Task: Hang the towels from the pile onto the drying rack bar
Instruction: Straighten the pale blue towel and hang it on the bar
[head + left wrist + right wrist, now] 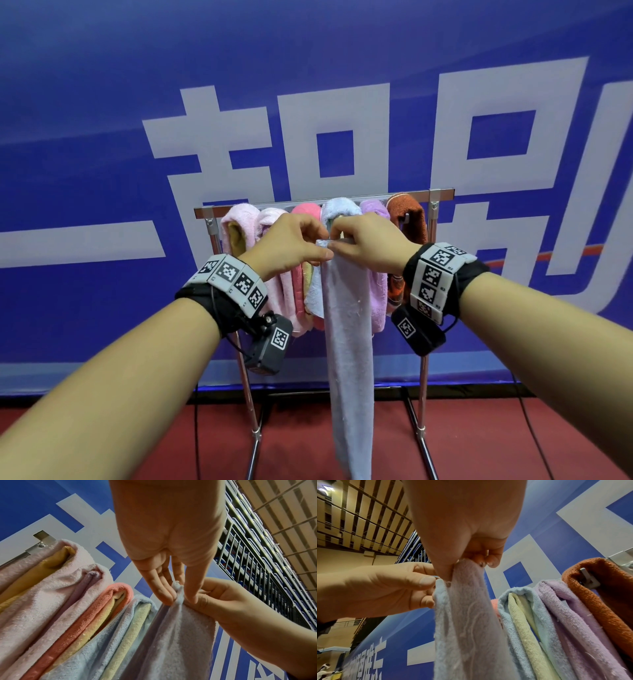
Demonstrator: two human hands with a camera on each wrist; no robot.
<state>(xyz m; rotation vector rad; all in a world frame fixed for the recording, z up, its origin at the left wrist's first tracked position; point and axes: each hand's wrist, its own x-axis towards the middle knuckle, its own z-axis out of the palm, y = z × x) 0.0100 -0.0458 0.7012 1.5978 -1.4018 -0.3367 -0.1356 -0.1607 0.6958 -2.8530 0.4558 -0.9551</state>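
**Fingers of both hands pinch one pale towel in front of the rack**

Fingers [164, 592] and thumb of the left hand [291, 241] close narrowly on the top edge of a pale lavender-blue towel [347, 329]. Right beside them, the right hand [370, 245] pinches the same bunched edge, its other fingers curled in; the two hands touch at the fingertips. From that shared grip the towel hangs straight down as a long narrow strip, its lower end running out of the bottom of the head view near the red floor [137, 442].

It hangs just in front of the drying rack bar [373, 197], not over it. Along that bar, folded towels are already draped side by side: a pale pink towel [238, 219] at the left end, a second pink one, a coral towel [306, 210], a light blue towel [339, 207] with a yellow one folded inside, a purple towel [373, 209], and a rust-brown towel [406, 212] at the right end. The held towel covers the lower parts of the light blue and purple ones.

Behind the chrome rack stands a blue banner [102, 102] with large white characters. Both wrists wear black bands with square printed markers.
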